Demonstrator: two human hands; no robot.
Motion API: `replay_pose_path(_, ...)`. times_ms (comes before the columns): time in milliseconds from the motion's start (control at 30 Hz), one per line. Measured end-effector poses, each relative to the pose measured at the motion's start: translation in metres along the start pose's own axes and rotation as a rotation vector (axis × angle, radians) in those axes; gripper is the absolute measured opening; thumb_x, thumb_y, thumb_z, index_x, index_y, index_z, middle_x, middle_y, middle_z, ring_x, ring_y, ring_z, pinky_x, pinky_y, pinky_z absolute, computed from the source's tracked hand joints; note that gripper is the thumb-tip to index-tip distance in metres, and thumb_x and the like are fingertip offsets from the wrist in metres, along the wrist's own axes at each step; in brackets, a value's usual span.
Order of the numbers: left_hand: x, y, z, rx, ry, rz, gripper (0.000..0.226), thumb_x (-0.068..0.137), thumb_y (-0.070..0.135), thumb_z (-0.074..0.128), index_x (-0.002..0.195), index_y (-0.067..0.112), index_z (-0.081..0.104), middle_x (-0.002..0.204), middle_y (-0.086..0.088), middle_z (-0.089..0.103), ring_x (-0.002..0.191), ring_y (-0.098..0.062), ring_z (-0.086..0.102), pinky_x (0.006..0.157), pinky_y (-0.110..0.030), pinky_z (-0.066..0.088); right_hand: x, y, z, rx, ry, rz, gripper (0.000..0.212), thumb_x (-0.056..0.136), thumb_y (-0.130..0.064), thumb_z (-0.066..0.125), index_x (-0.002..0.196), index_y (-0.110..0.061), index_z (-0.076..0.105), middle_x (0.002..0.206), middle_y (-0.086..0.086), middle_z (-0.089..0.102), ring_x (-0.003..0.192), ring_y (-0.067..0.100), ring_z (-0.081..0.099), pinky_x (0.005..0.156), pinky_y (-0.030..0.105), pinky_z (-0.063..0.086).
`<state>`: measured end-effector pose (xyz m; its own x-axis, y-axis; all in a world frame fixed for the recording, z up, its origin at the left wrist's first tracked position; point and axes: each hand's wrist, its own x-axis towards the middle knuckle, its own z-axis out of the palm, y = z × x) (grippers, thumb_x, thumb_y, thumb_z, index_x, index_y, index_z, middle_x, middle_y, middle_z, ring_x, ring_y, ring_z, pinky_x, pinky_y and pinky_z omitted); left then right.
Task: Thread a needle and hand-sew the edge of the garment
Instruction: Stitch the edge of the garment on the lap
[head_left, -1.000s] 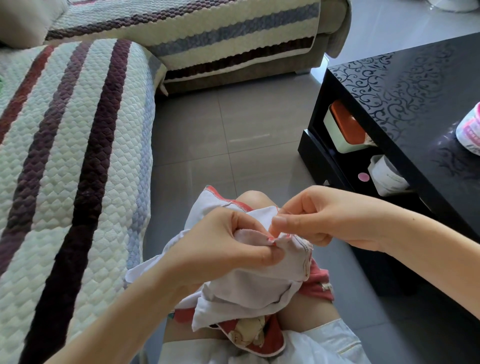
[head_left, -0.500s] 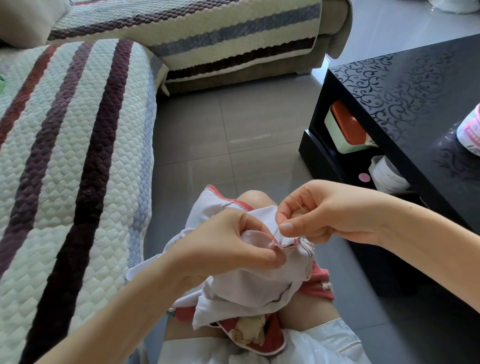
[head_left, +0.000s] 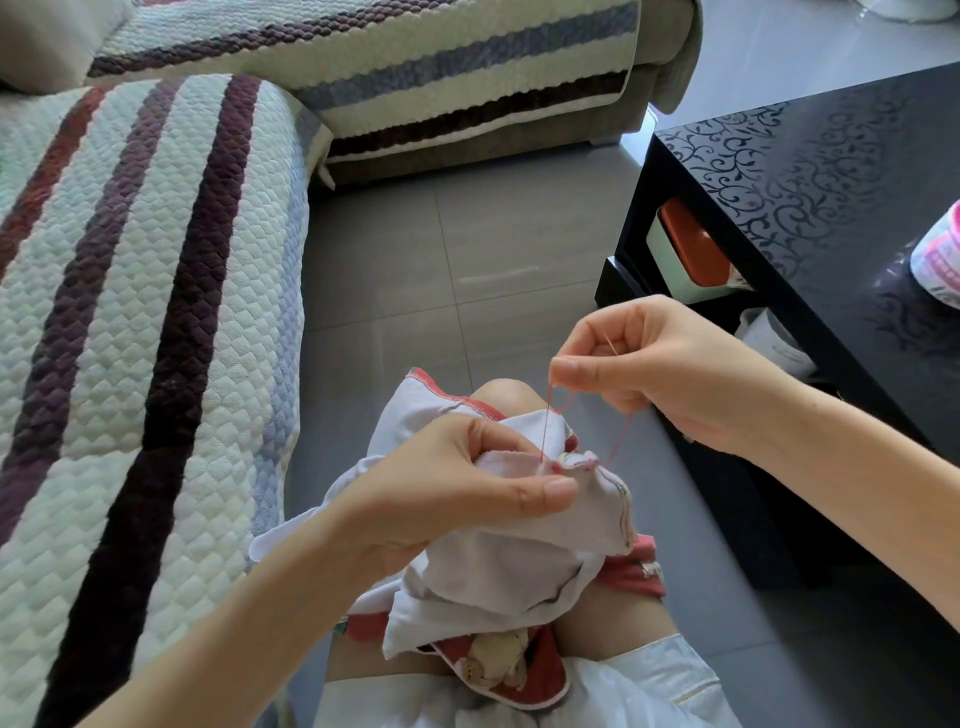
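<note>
Fingers (head_left: 574, 370) pinching needle (head_left: 611, 344), thumb (head_left: 545, 491) pressing garment (head_left: 509, 566)

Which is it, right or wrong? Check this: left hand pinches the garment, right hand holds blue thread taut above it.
Wrong: the thread is pink, not blue, as the head view shows. The left hand pinches the garment; the right hand holds the thread taut above it.

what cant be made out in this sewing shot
Head view only.
The needle: mostly pinched inside the right hand, too thin to judge.
Where the thread enters the garment: covered by the thumb of the left hand.
The pink container on the black table: cut off by the right edge.
</note>
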<state>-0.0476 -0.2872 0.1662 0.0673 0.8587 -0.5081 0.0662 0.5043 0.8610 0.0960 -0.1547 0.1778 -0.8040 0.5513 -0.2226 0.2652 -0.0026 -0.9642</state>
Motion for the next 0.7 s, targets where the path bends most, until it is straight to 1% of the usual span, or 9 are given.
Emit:
replay_pose_path(67,0.003,0.000,0.001,-0.042,0.017,0.028,0.027,0.062,0.033,0.083,0.064,0.009,0.070,0.065,-0.002,0.060,0.062,-0.009,0.060,0.060,-0.021,0.050,0.006,0.000,0.002,-0.024,0.020,-0.017,0.018,0.067,-0.026,0.074,0.066,-0.010,0.066,0.045,-0.011,0.046,0.043,0.007,0.029,0.044,0.018,0.022)
replay_pose_path(133,0.006,0.003,0.004,-0.075,0.003,0.048,0.026,0.068,0.021,0.085,0.063,0.005,0.065,0.059,0.002,0.056,0.056,-0.006,0.057,0.054,-0.016,0.046,0.012,-0.001,0.008,-0.041,0.036,-0.060,0.014,0.076,-0.012,0.074,0.069,-0.006,0.064,0.042,-0.013,0.047,0.040,0.002,0.034,0.043,0.013,0.026)
replay_pose_path(200,0.007,0.007,0.007,-0.092,-0.001,0.058,0.032,0.070,0.012,0.079,0.066,-0.011,0.057,0.057,0.002,0.052,0.053,-0.007,0.053,0.051,-0.012,0.043,0.019,-0.001,0.014,-0.047,0.054,-0.096,0.015,0.082,-0.003,0.070,0.069,-0.004,0.062,0.041,-0.013,0.047,0.038,0.000,0.040,0.043,0.007,0.029)
replay_pose_path(300,0.010,0.006,0.007,-0.091,-0.004,0.047,0.057,0.068,0.019,0.080,0.084,-0.027,0.051,0.075,-0.013,0.053,0.070,-0.019,0.055,0.062,-0.019,0.047,0.028,-0.001,0.023,-0.076,0.067,-0.137,0.019,0.082,-0.002,0.071,0.066,-0.007,0.062,0.048,-0.010,0.049,0.047,0.002,0.040,0.051,0.015,0.035)
replay_pose_path(400,0.012,0.004,0.009,-0.089,-0.007,-0.002,0.070,0.055,0.037,0.080,0.097,-0.016,0.060,0.086,-0.023,0.066,0.081,-0.019,0.065,0.076,-0.029,0.054,0.034,0.001,0.028,-0.109,0.097,-0.171,0.023,0.082,-0.001,0.071,0.063,-0.011,0.061,0.046,-0.013,0.047,0.046,0.001,0.039,0.050,0.015,0.034)
replay_pose_path(467,0.013,0.003,0.011,-0.100,-0.027,-0.037,0.052,0.053,0.032,0.081,0.084,-0.007,0.067,0.078,-0.012,0.068,0.074,-0.014,0.067,0.068,-0.024,0.055,0.035,0.003,0.031,-0.150,0.102,-0.191,0.026,0.082,-0.001,0.071,0.062,-0.013,0.059,0.039,-0.016,0.045,0.040,0.001,0.038,0.047,0.010,0.031)
replay_pose_path(567,0.012,0.003,0.011,-0.102,-0.029,-0.052,0.014,0.061,0.017,0.079,0.067,0.008,0.070,0.064,0.000,0.066,0.062,-0.008,0.064,0.058,-0.017,0.049,0.034,0.007,0.037,-0.195,0.129,-0.211,0.028,0.082,-0.003,0.072,0.060,-0.016,0.058,0.038,-0.018,0.047,0.039,0.000,0.041,0.046,0.008,0.031)
replay_pose_path(633,0.011,0.001,0.008,-0.105,-0.025,-0.039,0.010,0.064,0.018,0.077,0.064,0.011,0.070,0.062,0.000,0.065,0.061,-0.007,0.064,0.057,-0.017,0.049,0.031,0.010,0.036,-0.180,0.182,-0.216,0.022,0.081,-0.005,0.073,0.064,-0.014,0.062,0.040,-0.015,0.045,0.042,0.001,0.039,0.048,0.008,0.031)
replay_pose_path(700,0.007,-0.001,0.005,-0.109,-0.013,-0.024,0.013,0.065,0.021,0.077,0.065,0.009,0.070,0.066,-0.002,0.066,0.064,-0.009,0.065,0.060,-0.019,0.050,0.023,0.008,0.029,-0.138,0.196,-0.204,0.007,0.080,-0.009,0.075,0.077,-0.009,0.069,0.043,-0.013,0.038,0.043,0.004,0.032,0.046,0.010,0.028)
